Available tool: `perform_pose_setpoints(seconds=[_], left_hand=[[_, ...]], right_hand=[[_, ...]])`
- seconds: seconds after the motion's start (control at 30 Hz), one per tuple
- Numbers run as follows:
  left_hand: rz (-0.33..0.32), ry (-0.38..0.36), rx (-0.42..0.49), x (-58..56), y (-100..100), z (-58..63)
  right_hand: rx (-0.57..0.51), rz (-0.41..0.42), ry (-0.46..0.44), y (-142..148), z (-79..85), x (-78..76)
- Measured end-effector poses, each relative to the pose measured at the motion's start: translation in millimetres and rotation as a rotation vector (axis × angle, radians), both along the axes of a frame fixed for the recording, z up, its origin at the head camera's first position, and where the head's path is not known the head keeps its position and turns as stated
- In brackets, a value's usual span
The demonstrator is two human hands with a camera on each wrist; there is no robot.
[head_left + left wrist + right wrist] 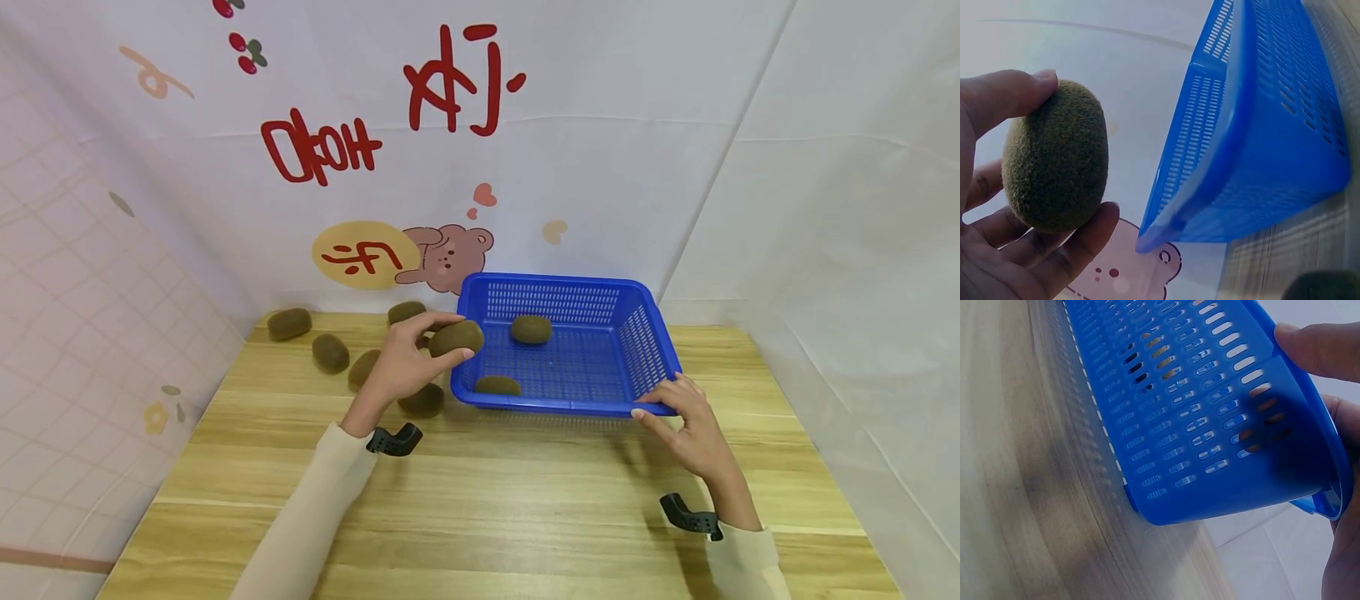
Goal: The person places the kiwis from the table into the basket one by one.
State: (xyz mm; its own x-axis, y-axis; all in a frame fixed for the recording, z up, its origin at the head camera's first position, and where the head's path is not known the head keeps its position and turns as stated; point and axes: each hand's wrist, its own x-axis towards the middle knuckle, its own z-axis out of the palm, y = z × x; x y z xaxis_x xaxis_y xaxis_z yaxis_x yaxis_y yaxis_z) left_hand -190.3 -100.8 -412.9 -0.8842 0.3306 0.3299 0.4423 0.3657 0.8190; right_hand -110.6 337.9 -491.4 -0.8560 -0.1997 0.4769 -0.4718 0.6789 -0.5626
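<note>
A fuzzy brown kiwi (457, 337) is held in my left hand (411, 360), beside the left rim of the blue plastic basket (555, 407). In the left wrist view, thumb and fingers wrap around this kiwi (1057, 156), apart from the basket wall (1272, 144). My right hand (686, 423) grips the basket's near right corner; the right wrist view has the thumb (1316, 350) over the rim. Inside the basket lie one kiwi (531, 329) toward the back and another kiwi (498, 386) by the near wall, partly hidden by the rim.
Several more kiwis lie on the wooden table (525, 500) left of the basket, among them one kiwi (289, 324) at the far left corner and another kiwi (422, 402) near my left wrist. A printed white cloth (600, 167) hangs behind the table.
</note>
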Motion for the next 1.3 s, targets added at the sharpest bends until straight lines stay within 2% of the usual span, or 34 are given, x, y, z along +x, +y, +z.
perform_pose_setpoints(seconds=[0.37, 0.57, 0.87, 1.03, 1.17, 1.3], left_hand=[[-0.055, 0.006, -0.036, -12.6, 19.5, 6.3], [-0.08, 0.045, -0.054, -20.8, 32.1, 6.3], [-0.078, 0.045, -0.122, -27.2, 46.1, 8.7], [-0.07, 0.068, -0.159, -30.9, 50.7, 9.0], [-0.085, 0.088, -0.148, -32.9, 54.3, 8.0], [-0.076, 0.058, -0.116, -32.4, 53.6, 7.2]], right_hand=[[-0.001, 0.008, 0.004, 0.1, 0.7, -0.7], [-0.008, 0.01, 0.009, 1.6, 1.8, 0.0], [-0.006, 0.006, 0.0, 2.4, 0.2, -1.0], [-0.004, 0.008, 0.0, 2.3, 0.0, -1.2], [-0.004, 0.008, -0.001, 2.0, -0.6, -0.9], [-0.005, 0.014, 0.0, 0.9, -0.5, -0.4]])
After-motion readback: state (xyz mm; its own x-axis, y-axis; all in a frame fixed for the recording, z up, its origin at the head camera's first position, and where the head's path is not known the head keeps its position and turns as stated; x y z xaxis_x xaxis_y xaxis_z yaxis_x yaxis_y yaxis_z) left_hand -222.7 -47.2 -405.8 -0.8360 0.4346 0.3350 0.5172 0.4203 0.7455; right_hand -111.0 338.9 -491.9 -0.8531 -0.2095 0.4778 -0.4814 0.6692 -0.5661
